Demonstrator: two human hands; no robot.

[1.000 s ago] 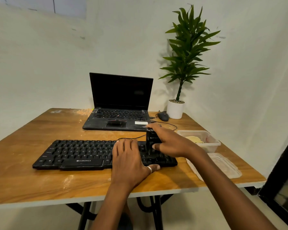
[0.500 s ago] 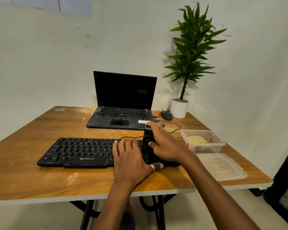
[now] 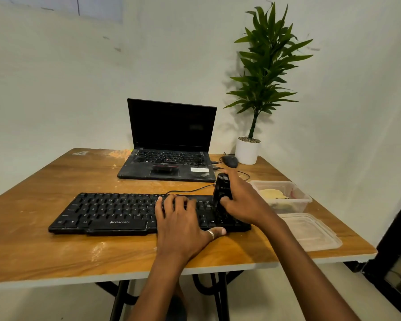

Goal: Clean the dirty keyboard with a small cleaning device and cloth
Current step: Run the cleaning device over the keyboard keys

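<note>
Our right hand (image 3: 245,200) still grips the black handheld cleaner (image 3: 221,193) on the keyboard's (image 3: 107,212) right keys (barely shifted, so cleaning there continues); our left hand (image 3: 181,223) lies flat, bracing.

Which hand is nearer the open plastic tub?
Right. The right hand, gripping the cleaning device, sits just left of the tub; the left hand lies flat on the keyboard, farther left.

I read this as a small office or home desk corner — a worn wood-grain tabletop (image 3: 44,205) carries an open black laptop (image 3: 169,144), a black wired keyboard (image 3: 107,212) and a dark computer mouse (image 3: 229,161), with a leafy green plant in a white pot (image 3: 264,72) against plain pale walls (image 3: 67,89)
</note>
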